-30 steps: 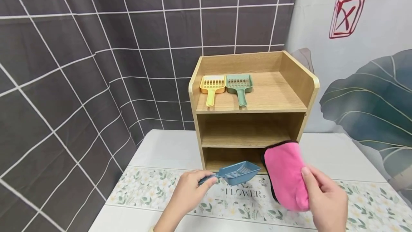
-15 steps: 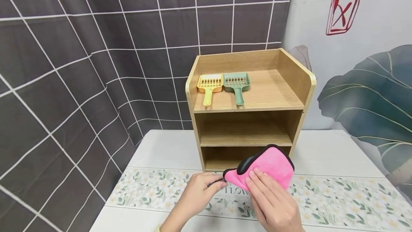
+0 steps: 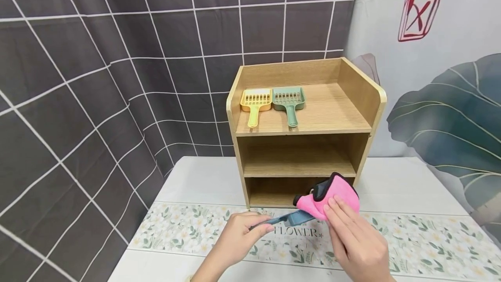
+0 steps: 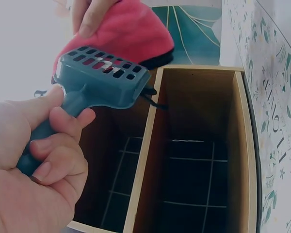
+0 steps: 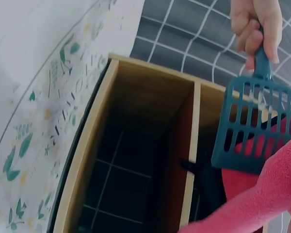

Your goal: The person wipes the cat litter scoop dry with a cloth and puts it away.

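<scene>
My left hand (image 3: 236, 240) grips the handle of a blue slotted litter scoop (image 3: 299, 217), held above the table in front of the shelf. A pink cloth (image 3: 341, 195) with black edging lies over the scoop's far end in the head view. My right hand (image 3: 358, 240) holds this cloth against the scoop, its fingers stretched along the pink side. Slots in the scoop (image 4: 104, 77) show pink behind them in the left wrist view. From the right wrist, the scoop's slotted face (image 5: 254, 124) is visible beside the cloth (image 5: 262, 194). My right thumb is hidden in the head view.
A wooden shelf unit (image 3: 303, 169) stands just behind the hands. On its top board lie a yellow litter scoop (image 3: 256, 101) and a green one (image 3: 289, 101), side by side. The table carries a flower-print strip (image 3: 188, 223). A dark grid curtain (image 3: 117, 99) hangs at the left.
My right hand has brought the cloth left onto the scoop, covering most of it, then slid right toward its far end. The left hand stays about where it was.
</scene>
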{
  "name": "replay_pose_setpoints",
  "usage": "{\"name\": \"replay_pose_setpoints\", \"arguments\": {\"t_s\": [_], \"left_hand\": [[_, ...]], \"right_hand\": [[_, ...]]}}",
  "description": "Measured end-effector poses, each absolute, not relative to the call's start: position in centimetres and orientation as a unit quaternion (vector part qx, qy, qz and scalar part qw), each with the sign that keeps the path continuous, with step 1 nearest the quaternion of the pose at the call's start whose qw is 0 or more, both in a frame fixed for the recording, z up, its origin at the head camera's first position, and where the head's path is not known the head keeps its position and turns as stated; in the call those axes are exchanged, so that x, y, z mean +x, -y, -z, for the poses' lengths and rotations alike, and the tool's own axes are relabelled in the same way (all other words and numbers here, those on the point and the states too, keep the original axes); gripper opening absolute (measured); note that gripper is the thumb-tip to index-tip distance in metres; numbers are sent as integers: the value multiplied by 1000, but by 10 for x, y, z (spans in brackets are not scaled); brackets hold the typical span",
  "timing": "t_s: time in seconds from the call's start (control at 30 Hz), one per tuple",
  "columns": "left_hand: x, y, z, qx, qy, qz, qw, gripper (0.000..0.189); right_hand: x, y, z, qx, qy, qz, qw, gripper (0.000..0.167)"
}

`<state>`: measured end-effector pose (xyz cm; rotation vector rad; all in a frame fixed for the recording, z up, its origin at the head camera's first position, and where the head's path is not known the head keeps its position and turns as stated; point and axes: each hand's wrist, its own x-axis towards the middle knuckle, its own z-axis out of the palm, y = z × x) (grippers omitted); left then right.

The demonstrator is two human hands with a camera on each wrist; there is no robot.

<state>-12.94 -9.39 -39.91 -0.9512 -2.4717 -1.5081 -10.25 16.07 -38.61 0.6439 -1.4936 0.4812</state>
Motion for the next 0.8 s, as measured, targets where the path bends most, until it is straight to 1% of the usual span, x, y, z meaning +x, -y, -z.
{"name": "replay_pose_setpoints", "arguments": {"t_s": [0.1, 0.17, 0.23, 0.27, 0.3, 0.4, 0.43, 0.5, 0.57, 0.6, 0.67, 0.73, 0.8], "left_hand": [[-128, 96, 398, -305, 811, 498, 37, 28], [-127, 97, 397, -298, 813, 500, 31, 28], [-126, 98, 395, -292, 816, 497, 35, 24], [-126, 99, 394, -287, 820, 494, 37, 25], [-126, 100, 393, -284, 823, 491, 42, 26], [-128, 103, 391, -273, 837, 470, 58, 34], [-128, 105, 391, -268, 841, 466, 59, 32], [-130, 108, 391, -260, 844, 466, 47, 25], [-132, 109, 392, -254, 846, 469, 27, 21], [-133, 110, 392, -251, 846, 470, 18, 20], [-135, 110, 393, -244, 842, 482, -10, 22], [-136, 110, 394, -228, 834, 500, -45, 23], [-136, 110, 395, -216, 826, 515, -79, 29]], "right_hand": [[-103, -167, 389, 253, 675, -237, 651, 30], [-104, -175, 394, 229, 696, -270, 625, 33], [-104, -185, 399, 177, 737, -311, 574, 22], [-104, -191, 401, 138, 762, -338, 535, 18], [-103, -196, 404, 91, 792, -360, 485, 17], [-101, -209, 407, -39, 861, -404, 306, 21], [-101, -212, 408, -69, 867, -426, 250, 23], [-103, -219, 409, -103, 864, -467, 158, 35], [-104, -225, 410, -123, 841, -518, 99, 46], [-105, -228, 411, -134, 826, -541, 81, 51], [-106, -231, 411, -158, 800, -574, 66, 58], [-106, -232, 410, -188, 776, -597, 71, 61], [-107, -231, 408, -217, 757, -610, 89, 60]]}}
